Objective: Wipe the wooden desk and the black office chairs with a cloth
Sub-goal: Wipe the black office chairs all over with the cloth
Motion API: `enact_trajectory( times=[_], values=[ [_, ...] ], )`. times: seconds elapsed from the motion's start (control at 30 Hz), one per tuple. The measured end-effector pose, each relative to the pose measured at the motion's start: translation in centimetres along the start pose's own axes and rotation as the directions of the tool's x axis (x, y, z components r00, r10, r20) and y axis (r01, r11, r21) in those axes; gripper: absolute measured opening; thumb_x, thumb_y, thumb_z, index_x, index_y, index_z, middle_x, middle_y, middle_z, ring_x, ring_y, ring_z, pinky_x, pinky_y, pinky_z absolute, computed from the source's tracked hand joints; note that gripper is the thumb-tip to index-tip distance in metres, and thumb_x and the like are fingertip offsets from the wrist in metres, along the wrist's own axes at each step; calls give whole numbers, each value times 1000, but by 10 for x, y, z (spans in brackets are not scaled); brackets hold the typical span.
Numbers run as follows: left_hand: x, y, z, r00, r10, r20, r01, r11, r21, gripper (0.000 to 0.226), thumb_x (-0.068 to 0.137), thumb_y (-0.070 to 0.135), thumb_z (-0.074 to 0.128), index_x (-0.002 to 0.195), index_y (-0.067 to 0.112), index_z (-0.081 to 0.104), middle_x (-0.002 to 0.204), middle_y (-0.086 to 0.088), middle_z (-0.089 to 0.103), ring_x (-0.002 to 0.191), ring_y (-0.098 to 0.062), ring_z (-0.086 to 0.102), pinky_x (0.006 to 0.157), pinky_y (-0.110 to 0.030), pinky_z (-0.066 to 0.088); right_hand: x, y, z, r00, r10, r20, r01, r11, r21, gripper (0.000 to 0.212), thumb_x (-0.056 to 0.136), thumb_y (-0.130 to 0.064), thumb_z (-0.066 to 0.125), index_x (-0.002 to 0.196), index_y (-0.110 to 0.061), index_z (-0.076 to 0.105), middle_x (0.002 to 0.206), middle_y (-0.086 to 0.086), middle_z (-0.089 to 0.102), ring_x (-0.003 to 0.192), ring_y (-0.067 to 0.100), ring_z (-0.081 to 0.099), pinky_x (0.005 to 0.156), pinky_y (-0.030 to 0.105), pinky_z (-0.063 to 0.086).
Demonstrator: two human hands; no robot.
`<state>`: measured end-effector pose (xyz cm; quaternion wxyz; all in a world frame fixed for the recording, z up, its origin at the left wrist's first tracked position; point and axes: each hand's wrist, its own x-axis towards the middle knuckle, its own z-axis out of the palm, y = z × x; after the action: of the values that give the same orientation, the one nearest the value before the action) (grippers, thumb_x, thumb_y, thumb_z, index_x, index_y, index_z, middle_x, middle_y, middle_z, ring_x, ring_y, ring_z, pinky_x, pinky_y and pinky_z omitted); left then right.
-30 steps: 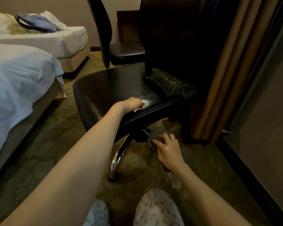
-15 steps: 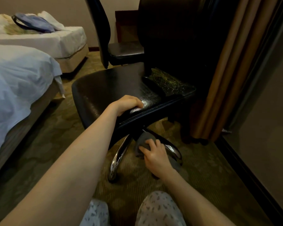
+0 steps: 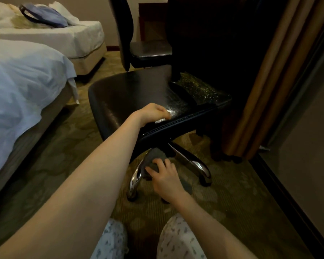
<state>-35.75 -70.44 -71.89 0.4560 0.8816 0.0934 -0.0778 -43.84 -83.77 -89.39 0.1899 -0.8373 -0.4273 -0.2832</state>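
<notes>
While the black office chair is standing just beyond our hands, our left hand is gripping its seat's front edge with curled fingers; below it, our right hand is curling its fingers round the grey cloth, pressing it against the chrome leg beside the fingertips.

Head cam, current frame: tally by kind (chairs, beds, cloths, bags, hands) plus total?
Black office chairs: 2, near chair and far chair
Beds: 2, near bed and far bed
Grey cloth: 1
Bag: 1
Hands: 2, left hand and right hand
Total: 8
</notes>
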Motion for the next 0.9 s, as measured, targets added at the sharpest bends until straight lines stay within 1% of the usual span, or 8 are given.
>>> enact_trajectory(
  times=[0.1,0.2,0.27,0.37,0.43,0.53,0.7,0.9],
  values=[
    [-2,3,1,999,41,12,-41,999,22,23,83,21,69,64,17,57,74,3,55,86,-14,55,92,-32,42,-3,0,-8,998,65,-17,-64,996,55,41,62,-12,77,102,-15,70,107,10,52,88,27,46,62,38,53],
    [-5,2,0,999,38,0,-38,999,-17,27,82,21,69,59,16,57,78,0,57,98,-17,59,97,-32,41,14,-1,-24,983,89,-162,-71,991,115,30,79,-10,54,105,-7,68,104,17,57,81,32,52,63,38,48],
    [-7,3,3,1000,30,-11,-30,999,-32,29,86,18,64,59,18,57,78,1,55,99,-19,57,91,-29,40,19,-1,-28,980,87,-177,-65,990,125,32,82,-12,49,107,-6,68,104,18,59,80,33,54,64,38,47],
    [-11,7,7,998,38,46,-39,999,22,25,85,-5,51,84,18,62,95,3,53,105,-17,46,86,-26,41,4,2,-17,995,78,-67,-71,991,113,35,81,-16,45,105,-8,69,104,16,59,86,31,52,63,40,52],
    [-10,11,8,995,12,101,-23,993,112,49,77,-14,42,111,21,52,111,-1,45,106,-17,43,87,-32,42,-9,12,-14,985,173,-27,-167,975,145,36,82,-18,44,105,-9,69,105,14,58,89,28,51,64,42,54],
    [-1,22,9,999,28,15,-31,980,196,36,79,-7,43,107,15,50,97,-5,50,83,-15,49,69,-27,42,-5,40,-35,909,390,-149,-358,911,204,37,82,-21,44,107,-11,69,107,13,57,90,26,49,71,37,53],
    [24,36,30,977,190,-99,-133,900,416,11,91,11,46,96,18,53,106,-10,51,101,-27,52,80,-30,39,52,93,-79,741,553,-382,-510,832,215,33,86,-14,50,113,-7,67,110,17,53,93,31,48,82,24,35],
    [53,43,54,961,264,-78,-163,775,610,35,90,24,59,119,7,51,124,-16,49,116,-34,46,95,-40,39,81,118,-43,714,631,-302,-595,775,213,41,81,-2,64,122,-10,61,123,19,46,106,37,44,88,42,45]
  ],
)
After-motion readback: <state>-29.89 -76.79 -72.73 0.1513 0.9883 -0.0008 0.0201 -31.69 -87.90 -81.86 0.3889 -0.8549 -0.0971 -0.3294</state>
